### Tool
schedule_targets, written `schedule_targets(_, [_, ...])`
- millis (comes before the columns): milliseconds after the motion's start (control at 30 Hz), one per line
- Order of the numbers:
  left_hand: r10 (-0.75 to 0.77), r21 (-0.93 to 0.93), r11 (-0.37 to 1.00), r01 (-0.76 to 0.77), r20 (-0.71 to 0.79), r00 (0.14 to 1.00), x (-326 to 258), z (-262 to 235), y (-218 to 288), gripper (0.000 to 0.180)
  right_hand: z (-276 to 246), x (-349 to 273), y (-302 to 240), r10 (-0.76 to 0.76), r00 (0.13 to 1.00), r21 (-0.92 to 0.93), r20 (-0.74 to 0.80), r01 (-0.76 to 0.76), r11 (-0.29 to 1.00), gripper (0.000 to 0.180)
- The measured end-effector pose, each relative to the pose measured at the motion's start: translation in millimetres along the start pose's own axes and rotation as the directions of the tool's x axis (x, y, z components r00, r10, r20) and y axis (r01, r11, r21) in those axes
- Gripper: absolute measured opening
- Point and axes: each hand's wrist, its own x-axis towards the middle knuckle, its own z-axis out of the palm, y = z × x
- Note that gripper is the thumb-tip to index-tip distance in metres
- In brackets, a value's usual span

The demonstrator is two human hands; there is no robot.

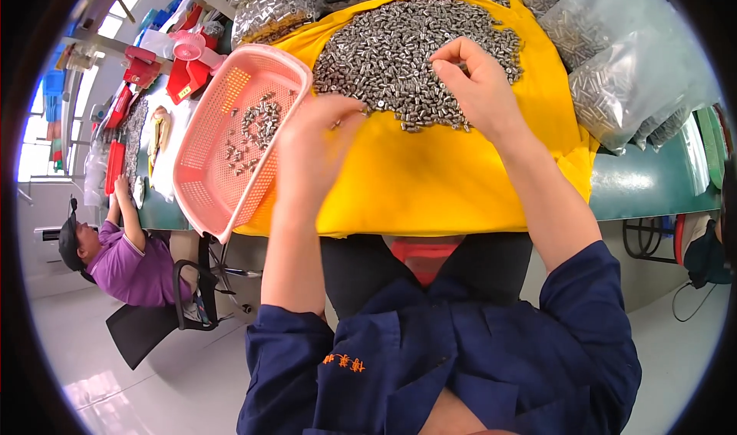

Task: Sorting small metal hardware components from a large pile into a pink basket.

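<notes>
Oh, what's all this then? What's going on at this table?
Someone seated is working bare-handed at a heap of small metal cylinders spread on a yellow cloth. The right hand is over the heap, thumb and forefinger close together; the left hand, blurred, is between the heap and a pink basket. Whether either grips a piece is unclear. Some pieces lie in the basket, but far more in the heap. Off to the left sits another person in purple.

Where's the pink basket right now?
In the head view, the pink basket sits left of centre, left of the heap of small metal parts; the left hand is by its right edge.
</notes>
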Motion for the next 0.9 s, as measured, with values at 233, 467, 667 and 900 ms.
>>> schedule_targets(233, [-0.078,0.284,0.959,0.015,0.212,0.974,-5.8,50.0,-7.9,0.017,10.0,-6.5,3.9,-0.139,0.989,-0.072,-0.04,0.136,0.988,0.008])
schedule_targets(467, [0.014,0.11,0.993,-0.049,0.3,0.954,-3.1,45.1,-9.2,0.013,8.0,-11.1,0.7,-0.073,0.997,-0.071,0.012,0.074,0.995,0.006])
schedule_targets(667, [-0.035,0.194,0.98,-0.032,0.333,0.942,3.2,43.7,-8.4,0.017,10.6,-7.9,0.8,-0.024,0.999,-0.035,0.033,0.025,0.999,0.009])
schedule_targets(900, [-0.148,0.092,0.988,0.122,0.373,0.916,4.2,39.1,-8.7,0.015,9.2,-6.1,-1.0,0.015,0.999,-0.083,0.038,-0.012,0.997,0.01])
